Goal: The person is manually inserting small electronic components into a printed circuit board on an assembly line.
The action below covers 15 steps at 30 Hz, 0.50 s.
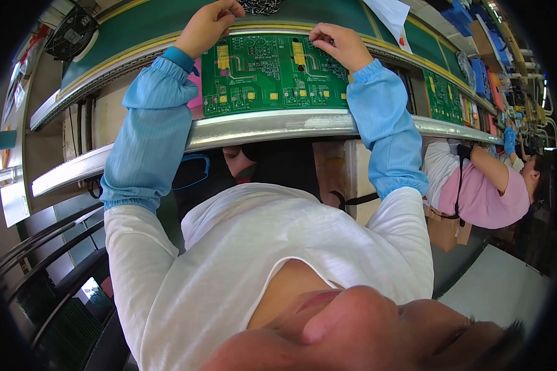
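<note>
- A green circuit board (272, 74) lies flat on a metal conveyor rail (260, 127), its near edge against the rail's lip. It bears yellow component patches and white printed outlines, and both hands rest at its far edge.
- Risk, as a judgement: the right fingers work close among fine parts, so a slip could bend a lead or knock a neighbouring part loose.
- Risk, as a judgement: the board sits loose on the rail; uneven pressure from either hand could skew it or tip its near edge off the lip.
- The left hand (209, 26) is curled at the board's far left corner, fingers folded together and knuckles up. Whether they pinch anything cannot be told.
- The right hand (340, 43) is bent over the far right part of the board, fingertips (319, 42) drawn together and pressed down on the surface, as if pinching a small part too small to make out.
- Both forearms reach up and away from the body in blue sleeve covers (148, 136) over a white shirt, elbows wide apart.
- Beyond the fingertips runs a green belt (167, 18) with a heap of metal chain (260, 6) on it.
- Right of the right hand, a second green board (442, 96) sits further along the rail.
- Further right, a co-worker in pink (483, 185) reaches up to the same line.
</note>
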### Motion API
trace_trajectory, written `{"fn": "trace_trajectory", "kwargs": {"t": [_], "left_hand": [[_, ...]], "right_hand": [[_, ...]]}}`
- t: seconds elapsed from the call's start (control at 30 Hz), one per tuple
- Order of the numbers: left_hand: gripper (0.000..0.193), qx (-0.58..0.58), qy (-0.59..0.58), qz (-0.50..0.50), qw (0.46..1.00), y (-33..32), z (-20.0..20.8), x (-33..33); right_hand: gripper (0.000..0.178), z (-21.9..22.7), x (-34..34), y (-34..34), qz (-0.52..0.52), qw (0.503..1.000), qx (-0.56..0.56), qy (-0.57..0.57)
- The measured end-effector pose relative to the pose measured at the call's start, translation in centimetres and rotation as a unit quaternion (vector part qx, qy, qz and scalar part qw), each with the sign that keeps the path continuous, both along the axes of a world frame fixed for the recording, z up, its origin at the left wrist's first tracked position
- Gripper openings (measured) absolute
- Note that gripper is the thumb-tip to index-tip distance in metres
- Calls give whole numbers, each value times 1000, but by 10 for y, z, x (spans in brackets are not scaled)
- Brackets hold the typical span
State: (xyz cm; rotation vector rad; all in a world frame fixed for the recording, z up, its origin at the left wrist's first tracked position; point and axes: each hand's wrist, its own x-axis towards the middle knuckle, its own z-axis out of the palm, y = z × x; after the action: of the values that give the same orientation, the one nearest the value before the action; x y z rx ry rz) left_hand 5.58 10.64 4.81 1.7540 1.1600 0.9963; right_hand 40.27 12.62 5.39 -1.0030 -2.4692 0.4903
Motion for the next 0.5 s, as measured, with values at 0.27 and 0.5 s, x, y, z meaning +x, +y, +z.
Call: {"fn": "trace_trajectory", "kwargs": {"t": [0.27, 0.5], "left_hand": [[13, -30, -16, -12, 999, -5, -4, 3], [12, -20, 33, -8, 999, -7, 1, 4]], "right_hand": [[14, 6, -4, -8, 36, 995, 78, -42], [13, 8, -7, -10, 78, 978, 178, -80]]}}
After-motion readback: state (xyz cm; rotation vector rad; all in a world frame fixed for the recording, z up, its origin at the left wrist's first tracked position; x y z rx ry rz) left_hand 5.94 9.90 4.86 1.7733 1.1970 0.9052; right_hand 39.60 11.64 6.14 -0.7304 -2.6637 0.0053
